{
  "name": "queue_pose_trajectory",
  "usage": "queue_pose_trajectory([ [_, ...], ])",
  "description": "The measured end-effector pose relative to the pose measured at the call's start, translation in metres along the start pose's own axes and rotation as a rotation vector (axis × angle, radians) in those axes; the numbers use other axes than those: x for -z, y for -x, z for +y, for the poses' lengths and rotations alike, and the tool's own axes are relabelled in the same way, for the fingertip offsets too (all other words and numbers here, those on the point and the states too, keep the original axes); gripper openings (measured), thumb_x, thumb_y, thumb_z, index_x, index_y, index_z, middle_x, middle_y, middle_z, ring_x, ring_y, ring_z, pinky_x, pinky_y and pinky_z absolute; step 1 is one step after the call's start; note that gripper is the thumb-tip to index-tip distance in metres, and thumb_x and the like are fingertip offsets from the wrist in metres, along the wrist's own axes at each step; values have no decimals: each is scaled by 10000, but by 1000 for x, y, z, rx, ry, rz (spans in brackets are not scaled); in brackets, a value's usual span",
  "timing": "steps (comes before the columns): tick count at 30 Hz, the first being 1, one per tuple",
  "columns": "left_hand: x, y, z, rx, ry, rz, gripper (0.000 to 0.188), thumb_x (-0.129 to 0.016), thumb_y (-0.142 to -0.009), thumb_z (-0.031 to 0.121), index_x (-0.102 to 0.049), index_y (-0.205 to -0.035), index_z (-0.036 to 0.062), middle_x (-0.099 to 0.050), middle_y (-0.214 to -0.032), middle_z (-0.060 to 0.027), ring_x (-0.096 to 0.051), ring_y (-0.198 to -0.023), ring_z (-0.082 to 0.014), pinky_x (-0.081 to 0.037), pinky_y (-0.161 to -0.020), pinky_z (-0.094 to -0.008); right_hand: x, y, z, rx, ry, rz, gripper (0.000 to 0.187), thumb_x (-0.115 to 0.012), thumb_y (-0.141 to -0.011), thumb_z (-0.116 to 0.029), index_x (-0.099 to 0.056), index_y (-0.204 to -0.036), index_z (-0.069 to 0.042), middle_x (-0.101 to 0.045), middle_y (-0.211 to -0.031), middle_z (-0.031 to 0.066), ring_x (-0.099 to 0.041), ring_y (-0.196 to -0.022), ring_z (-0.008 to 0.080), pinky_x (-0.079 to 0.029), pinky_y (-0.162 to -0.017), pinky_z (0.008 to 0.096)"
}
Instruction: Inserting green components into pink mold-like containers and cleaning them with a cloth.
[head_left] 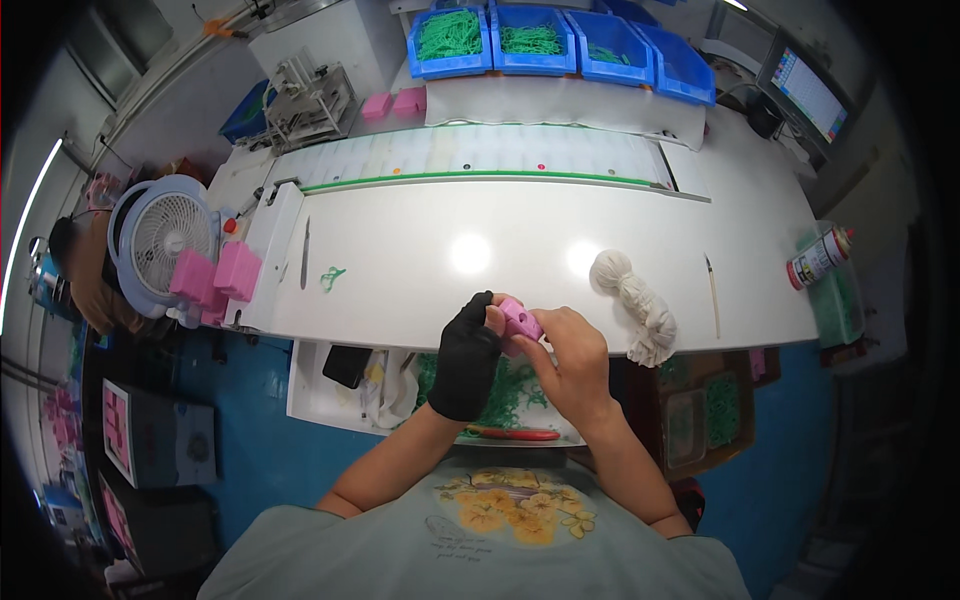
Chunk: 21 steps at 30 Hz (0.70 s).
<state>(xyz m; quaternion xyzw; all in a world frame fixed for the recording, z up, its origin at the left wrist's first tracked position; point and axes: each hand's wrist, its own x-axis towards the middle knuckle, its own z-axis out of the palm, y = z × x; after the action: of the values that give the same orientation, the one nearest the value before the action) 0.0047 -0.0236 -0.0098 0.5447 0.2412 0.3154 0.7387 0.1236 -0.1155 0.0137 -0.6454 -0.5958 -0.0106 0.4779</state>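
Both hands grip a small pink block (521, 320) with a dark hole in its face, just over the near edge of the white table (400, 230). My left hand (468, 358), in a black fingerless glove, is closed on its left side. Bare, my right hand (572, 362) pinches the block from the right with thumb and fingers. Below the hands, an open drawer (305, 385) holds green stringy pieces (510, 405) and red-handled pliers or cutters (515, 434). A small green piece (332, 277) lies on the table to the left.
A bundled white cloth (640, 310) and a thin brush-like tool (712, 295) lie right; metal tweezers (305, 255) lie left. A fan (165, 240) stands beside pink blocks (237, 270). Behind the conveyor strip (480, 155) are blue bins (535, 65). A spray can (820, 258) sits far right.
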Motion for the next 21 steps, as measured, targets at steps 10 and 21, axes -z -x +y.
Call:
queue_pose_trajectory([
  [10, -6, 5, -2, -17, 42, 23, 346, -504, -1008, 338, -583, -1113, 18, -616, -1001, -54, -572, -923, -129, -457, -860, -285, -7, 2, -8, -233, -216, 61, 240, -709, -831, -141, -623, -1007, -2, -642, -892, 144, -636, -828, 294, -517, -690, 362],
  [21, 2, 5, -4, -172, -387, -74, 348, -682, -871, 211, -579, -1141, 17, -632, -996, -70, -600, -914, -139, -490, -831, -295, 1, 4, -1, -326, -248, 96, 198, -719, -823, -96, -682, -968, 35, -692, -788, 157, -682, -667, 198, -531, -602, 280],
])
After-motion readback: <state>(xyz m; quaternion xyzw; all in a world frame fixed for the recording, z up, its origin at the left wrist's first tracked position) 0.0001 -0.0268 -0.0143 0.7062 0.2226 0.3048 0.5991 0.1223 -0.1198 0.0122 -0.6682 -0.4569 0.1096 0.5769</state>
